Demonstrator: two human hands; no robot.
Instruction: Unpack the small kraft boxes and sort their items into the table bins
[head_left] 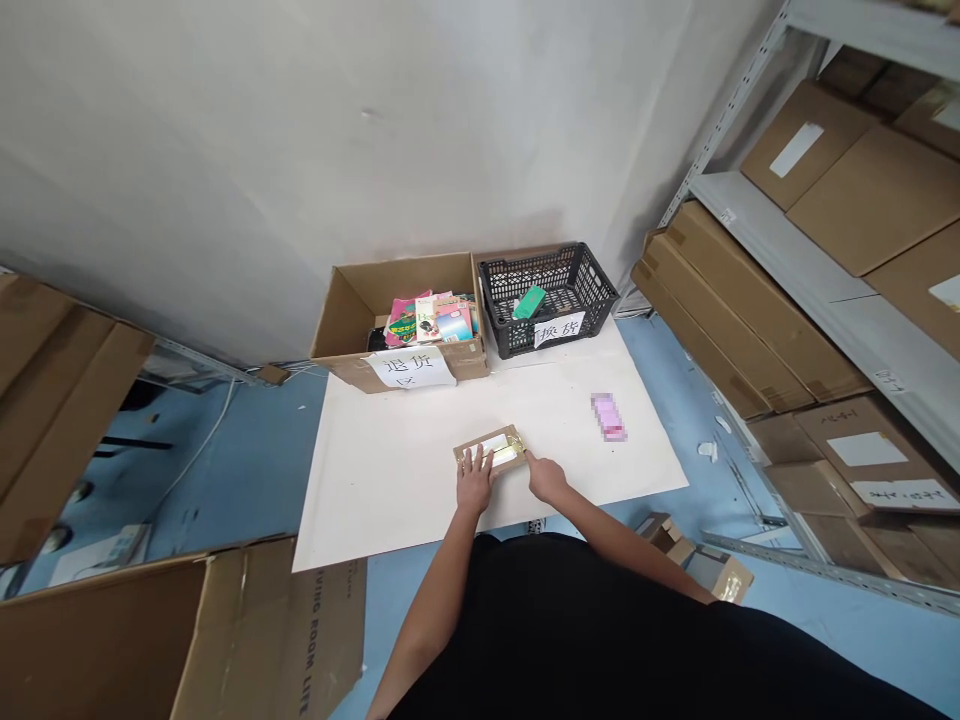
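A small flat cardboard box (pixel 512 461) with a white label and shiny yellowish tape lies slightly tilted on the white tabletop, near its front edge. My left hand (pixel 474 486) rests on the box's left part, fingers spread over the label and near edge. At the right end, my right hand (pixel 547 478) is curled with a finger reaching the taped corner. Whatever is in those right-hand fingers, if anything, is too small to make out. Further right on the table is a pink-purple item (pixel 608 417), blurred by pixels.
Behind the box stand an open carton (pixel 349 372) of booklets with a handwritten sign and a black plastic basket (pixel 504 335) holding a green packet (pixel 529 302). Shelves of cartons (pixel 806 290) rise at right. A large open carton (pixel 247 620) is at lower left.
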